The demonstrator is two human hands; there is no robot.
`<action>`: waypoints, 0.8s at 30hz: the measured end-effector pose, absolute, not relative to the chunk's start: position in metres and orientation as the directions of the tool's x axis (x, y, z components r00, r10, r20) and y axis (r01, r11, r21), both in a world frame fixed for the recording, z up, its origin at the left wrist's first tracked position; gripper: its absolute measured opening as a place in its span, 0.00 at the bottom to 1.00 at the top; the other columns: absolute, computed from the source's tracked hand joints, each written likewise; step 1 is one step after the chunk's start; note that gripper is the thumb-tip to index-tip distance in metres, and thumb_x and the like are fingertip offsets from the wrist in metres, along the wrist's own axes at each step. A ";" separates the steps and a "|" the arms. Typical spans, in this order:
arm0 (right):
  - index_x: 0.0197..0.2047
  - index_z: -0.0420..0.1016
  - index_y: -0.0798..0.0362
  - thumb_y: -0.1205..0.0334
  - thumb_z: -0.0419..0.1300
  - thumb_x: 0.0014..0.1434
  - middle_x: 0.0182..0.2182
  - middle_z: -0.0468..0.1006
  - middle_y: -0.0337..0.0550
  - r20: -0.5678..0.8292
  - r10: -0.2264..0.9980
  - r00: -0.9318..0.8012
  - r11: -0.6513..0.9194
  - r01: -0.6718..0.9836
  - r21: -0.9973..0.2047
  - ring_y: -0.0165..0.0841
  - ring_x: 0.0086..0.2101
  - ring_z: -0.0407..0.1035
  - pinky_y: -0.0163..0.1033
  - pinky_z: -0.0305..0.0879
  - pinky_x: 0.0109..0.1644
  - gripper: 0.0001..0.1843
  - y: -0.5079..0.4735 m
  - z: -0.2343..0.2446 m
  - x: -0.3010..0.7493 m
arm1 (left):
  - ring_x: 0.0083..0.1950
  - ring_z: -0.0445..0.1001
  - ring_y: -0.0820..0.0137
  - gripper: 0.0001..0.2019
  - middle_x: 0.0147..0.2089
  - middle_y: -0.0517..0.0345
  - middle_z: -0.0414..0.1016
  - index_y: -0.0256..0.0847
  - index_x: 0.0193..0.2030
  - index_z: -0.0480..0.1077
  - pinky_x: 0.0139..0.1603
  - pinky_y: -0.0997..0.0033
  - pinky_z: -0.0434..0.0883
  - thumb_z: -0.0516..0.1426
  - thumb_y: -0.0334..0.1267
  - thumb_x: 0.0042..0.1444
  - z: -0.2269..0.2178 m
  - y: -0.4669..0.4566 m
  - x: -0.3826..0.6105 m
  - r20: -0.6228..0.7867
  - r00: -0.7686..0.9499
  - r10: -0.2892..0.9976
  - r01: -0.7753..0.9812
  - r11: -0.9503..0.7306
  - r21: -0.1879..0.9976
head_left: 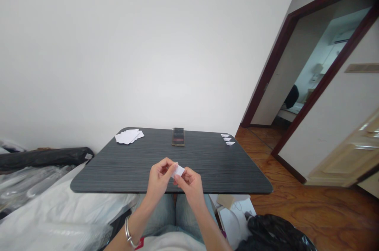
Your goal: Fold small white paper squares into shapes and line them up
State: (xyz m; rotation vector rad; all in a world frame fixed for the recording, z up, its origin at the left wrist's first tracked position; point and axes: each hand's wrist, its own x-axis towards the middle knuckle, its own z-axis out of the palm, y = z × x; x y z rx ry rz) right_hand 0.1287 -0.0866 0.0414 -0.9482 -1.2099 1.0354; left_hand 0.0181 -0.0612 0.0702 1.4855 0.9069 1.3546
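Note:
Between my two hands, just over the front part of the dark table (118, 176), is a small folded piece of white paper (179, 170). My left hand (161, 174) pinches its left side with thumb and fingers. The lower right side is gripped by my right hand (190, 182), its thumb against the paper. Three small folded paper pieces (227, 139) lie in a column at the table's far right. A loose pile of white paper sheets (128, 136) rests at the far left corner.
A phone (178, 136) lies at the table's back middle, near the white wall (177, 45). Plastic-wrapped bundles (44, 180) are at the left. Below the right side are white boxes (235, 219) and a black plastic bag (275, 233). A doorway opens at the right.

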 end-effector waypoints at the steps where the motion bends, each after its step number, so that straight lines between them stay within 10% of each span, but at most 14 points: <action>1: 0.25 0.69 0.56 0.57 0.60 0.48 0.19 0.73 0.39 0.259 0.964 0.060 0.264 -0.109 -0.958 0.30 0.22 0.67 0.32 0.60 0.25 0.10 -0.087 0.042 0.129 | 0.22 0.62 0.76 0.12 0.20 0.63 0.64 0.35 0.20 0.65 0.24 0.79 0.59 0.56 0.40 0.48 0.070 -0.061 0.018 0.329 0.133 0.935 -0.053 -0.325 0.944; 24: 0.22 0.68 0.57 0.57 0.59 0.49 0.16 0.74 0.39 0.222 0.964 0.146 0.240 -0.123 -0.963 0.27 0.16 0.66 0.29 0.57 0.20 0.12 -0.077 0.032 0.132 | 0.19 0.61 0.77 0.12 0.16 0.64 0.64 0.34 0.22 0.66 0.20 0.79 0.59 0.58 0.42 0.45 0.059 -0.054 0.014 0.228 0.205 0.952 -0.001 -0.233 0.973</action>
